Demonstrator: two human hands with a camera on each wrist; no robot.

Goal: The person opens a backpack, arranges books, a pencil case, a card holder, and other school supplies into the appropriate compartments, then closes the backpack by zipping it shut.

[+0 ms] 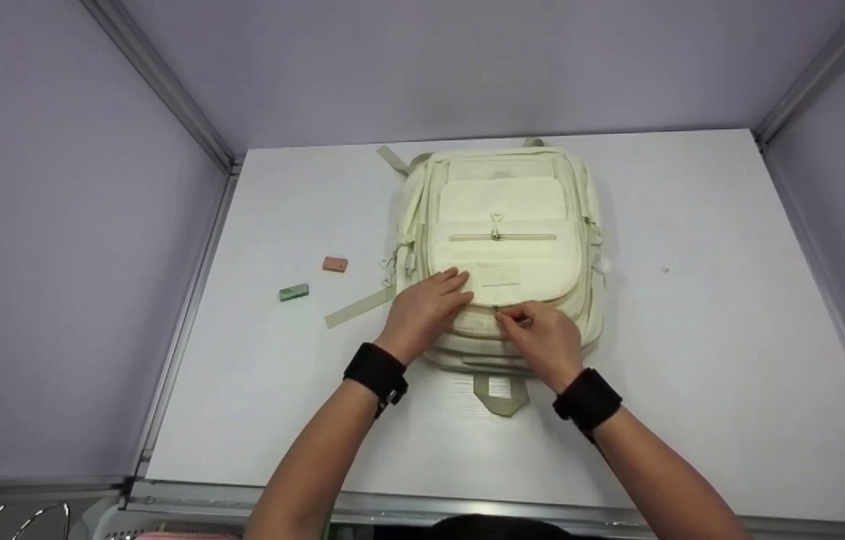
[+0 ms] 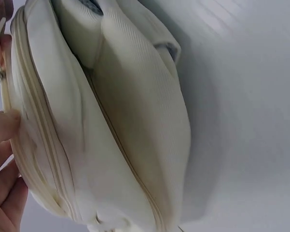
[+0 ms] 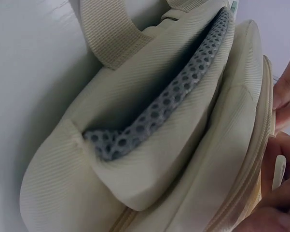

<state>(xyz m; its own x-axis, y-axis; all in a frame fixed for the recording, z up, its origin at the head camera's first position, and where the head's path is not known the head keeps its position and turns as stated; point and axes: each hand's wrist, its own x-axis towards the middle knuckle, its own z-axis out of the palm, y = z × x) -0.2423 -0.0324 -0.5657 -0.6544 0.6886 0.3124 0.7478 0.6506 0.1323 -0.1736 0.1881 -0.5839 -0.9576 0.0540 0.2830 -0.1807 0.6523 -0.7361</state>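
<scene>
A cream backpack lies front side up on the white table, its grab loop toward me. My left hand rests on the lower left of its front pocket, fingers extended; in the left wrist view the thumb touches the pocket's edge. Beside it, my right hand pinches a zipper pull at the pocket's curved edge. That pale zipper pull shows between the fingers in the right wrist view. Grey mesh lining edges a gap near the grab loop.
Left of the backpack lie a small pink block and a small green block. A loose strap extends from the bag's left side. Tall panels border the table. A white basket stands below the front edge.
</scene>
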